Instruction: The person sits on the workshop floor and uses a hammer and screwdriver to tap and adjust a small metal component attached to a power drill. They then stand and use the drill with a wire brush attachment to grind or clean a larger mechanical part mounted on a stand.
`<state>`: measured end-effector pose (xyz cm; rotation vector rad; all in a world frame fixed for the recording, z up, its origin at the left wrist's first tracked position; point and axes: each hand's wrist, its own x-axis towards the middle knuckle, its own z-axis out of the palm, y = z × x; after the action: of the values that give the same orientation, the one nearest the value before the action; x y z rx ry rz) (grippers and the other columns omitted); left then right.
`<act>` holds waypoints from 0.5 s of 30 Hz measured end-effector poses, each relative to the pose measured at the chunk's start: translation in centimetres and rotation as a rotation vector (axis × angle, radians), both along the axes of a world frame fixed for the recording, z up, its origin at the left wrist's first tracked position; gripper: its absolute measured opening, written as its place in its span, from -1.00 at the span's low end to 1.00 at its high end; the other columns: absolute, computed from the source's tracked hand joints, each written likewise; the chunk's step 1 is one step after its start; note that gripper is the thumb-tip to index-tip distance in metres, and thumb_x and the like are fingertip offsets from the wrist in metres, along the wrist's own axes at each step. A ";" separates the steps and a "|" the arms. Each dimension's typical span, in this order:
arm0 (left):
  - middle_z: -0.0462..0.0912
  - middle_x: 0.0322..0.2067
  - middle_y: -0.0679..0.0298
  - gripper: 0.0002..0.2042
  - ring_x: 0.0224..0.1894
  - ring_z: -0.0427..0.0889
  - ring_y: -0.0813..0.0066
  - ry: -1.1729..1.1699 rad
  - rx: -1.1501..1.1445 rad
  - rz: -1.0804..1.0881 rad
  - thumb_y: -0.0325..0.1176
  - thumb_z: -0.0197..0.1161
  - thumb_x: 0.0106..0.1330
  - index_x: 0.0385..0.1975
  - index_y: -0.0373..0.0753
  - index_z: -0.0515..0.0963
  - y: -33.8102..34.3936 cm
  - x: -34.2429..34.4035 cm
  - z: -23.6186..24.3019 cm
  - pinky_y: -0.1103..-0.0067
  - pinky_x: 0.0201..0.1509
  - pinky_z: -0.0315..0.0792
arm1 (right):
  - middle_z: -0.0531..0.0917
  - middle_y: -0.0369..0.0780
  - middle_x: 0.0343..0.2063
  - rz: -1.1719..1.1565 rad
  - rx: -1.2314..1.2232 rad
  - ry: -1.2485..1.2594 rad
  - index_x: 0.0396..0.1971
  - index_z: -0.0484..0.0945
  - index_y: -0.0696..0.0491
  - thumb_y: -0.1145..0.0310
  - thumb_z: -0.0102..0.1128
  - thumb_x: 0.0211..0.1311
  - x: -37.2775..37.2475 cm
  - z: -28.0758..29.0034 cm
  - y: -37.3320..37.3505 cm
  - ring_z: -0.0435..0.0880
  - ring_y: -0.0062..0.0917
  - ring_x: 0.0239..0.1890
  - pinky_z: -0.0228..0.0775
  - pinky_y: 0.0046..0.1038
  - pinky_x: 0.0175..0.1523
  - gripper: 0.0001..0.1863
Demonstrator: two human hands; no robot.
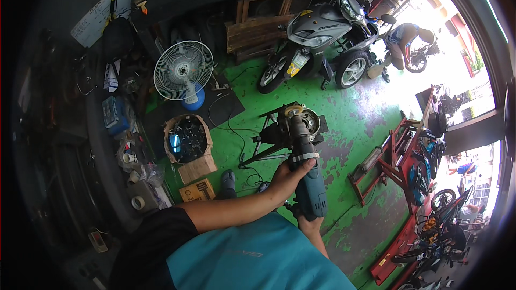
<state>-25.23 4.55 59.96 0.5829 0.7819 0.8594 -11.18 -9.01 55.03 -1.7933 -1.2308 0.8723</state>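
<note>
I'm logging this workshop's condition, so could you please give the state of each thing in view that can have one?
Power drill: held; running or not, unclear.
Left hand: closed around the drill's front.
Right hand: gripping the drill's rear, partly hidden.
Metal casing: near the drill's tip.
Fan: upright; spinning or not, unclear.
Cardboard box: open, dark things inside.
Scooter: standing upright.
Whiteboard: written on.

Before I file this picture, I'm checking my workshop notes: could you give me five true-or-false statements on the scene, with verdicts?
1. Both the left hand and the right hand hold the teal power tool. True.
2. The right hand is nearer the tool's tip. False: the left hand is nearer.
3. The fan has a red base. False: the fan's base is blue.
4. The green floor has worn patches. True.
5. The grey scooter stands upright. True.
</note>
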 end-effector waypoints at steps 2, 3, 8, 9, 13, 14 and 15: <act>0.66 -0.10 0.32 -0.42 -0.03 0.61 0.54 -0.004 0.001 0.013 0.17 0.35 0.35 0.11 -0.22 0.58 0.0 -0.2 -0.1 0.49 0.13 0.46 | 0.78 -0.15 -0.27 0.008 0.022 -0.058 -0.05 0.68 0.13 0.55 0.30 0.04 -0.4 0.0 0.1 0.79 -0.40 -0.24 0.58 -0.38 -0.09 -0.62; 0.67 -0.11 0.33 -0.41 -0.03 0.61 0.54 -0.005 0.001 0.021 0.20 0.37 0.33 0.10 -0.21 0.60 0.0 -0.3 -0.2 0.49 0.13 0.46 | 0.78 -0.14 -0.28 0.021 0.034 -0.036 -0.06 0.67 0.13 0.54 0.31 0.03 -0.7 0.6 0.2 0.79 -0.40 -0.24 0.58 -0.38 -0.09 -0.62; 0.63 -0.08 0.30 -0.41 -0.02 0.60 0.52 -0.043 -0.009 0.008 0.15 0.32 0.39 0.14 -0.25 0.52 -0.3 -0.9 -1.0 0.49 0.13 0.48 | 0.78 -0.13 -0.32 0.004 0.143 0.003 -0.12 0.64 0.14 0.49 0.39 -0.02 -1.4 0.9 0.2 0.80 -0.41 -0.28 0.58 -0.41 -0.12 -0.63; 0.62 -0.07 0.27 -0.41 -0.03 0.61 0.51 -0.045 0.002 0.009 0.14 0.30 0.40 0.15 -0.27 0.50 -0.4 -1.0 -0.9 0.50 0.12 0.49 | 0.78 -0.14 -0.32 -0.005 0.107 -0.014 -0.13 0.64 0.14 0.48 0.40 -0.03 -1.3 0.6 0.0 0.80 -0.41 -0.28 0.58 -0.40 -0.12 -0.63; 0.62 -0.06 0.29 -0.41 -0.01 0.59 0.52 -0.059 -0.030 -0.013 0.14 0.31 0.40 0.16 -0.25 0.50 -0.5 -1.4 -1.2 0.48 0.14 0.47 | 0.78 -0.14 -0.32 -0.040 0.023 -0.049 -0.15 0.63 0.13 0.46 0.43 -0.05 -1.6 0.2 -0.3 0.80 -0.40 -0.28 0.58 -0.40 -0.11 -0.62; 0.62 -0.05 0.30 -0.43 0.01 0.57 0.53 -0.074 -0.042 -0.019 0.13 0.32 0.40 0.16 -0.23 0.51 -0.5 -1.4 -1.1 0.48 0.17 0.45 | 0.78 -0.14 -0.31 -0.050 0.016 -0.057 -0.15 0.63 0.13 0.46 0.44 -0.04 -1.7 0.2 -0.3 0.80 -0.39 -0.28 0.59 -0.40 -0.11 -0.62; 0.62 -0.04 0.32 -0.44 0.03 0.56 0.54 -0.088 -0.054 -0.025 0.12 0.33 0.40 0.16 -0.20 0.53 -0.5 -1.3 -1.1 0.48 0.20 0.42 | 0.78 -0.14 -0.31 -0.042 0.027 -0.066 -0.14 0.63 0.13 0.46 0.44 -0.04 -1.7 0.5 -0.3 0.80 -0.38 -0.28 0.59 -0.39 -0.11 -0.62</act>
<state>-26.57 4.03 58.84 0.5029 0.7141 0.8330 -12.90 -9.32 55.55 -1.8328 -1.2362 0.7740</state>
